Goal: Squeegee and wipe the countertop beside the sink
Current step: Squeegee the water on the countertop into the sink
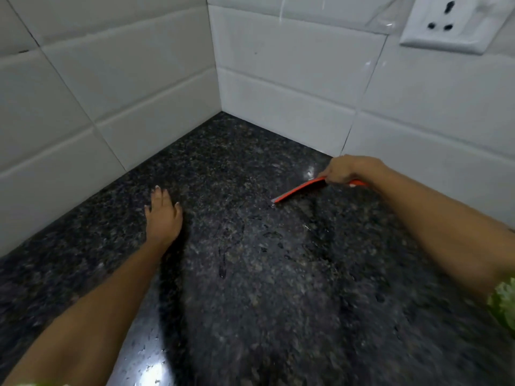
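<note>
A dark speckled granite countertop (250, 288) fills the view, with water streaks and droplets across its middle. My right hand (344, 169) grips a red squeegee (299, 190) near the back wall on the right; its blade edge rests on the wet stone and slants down to the left. My left hand (163, 214) lies flat on the counter at the left, palm down, fingers pointing toward the tiled wall, holding nothing. The squeegee's handle is mostly hidden inside my right fist.
White tiled walls (111, 93) meet in a corner (221, 110) at the back of the counter. A white power socket (446, 22) sits on the right wall, high up. A green sleeve edge (504, 302) shows at the right border.
</note>
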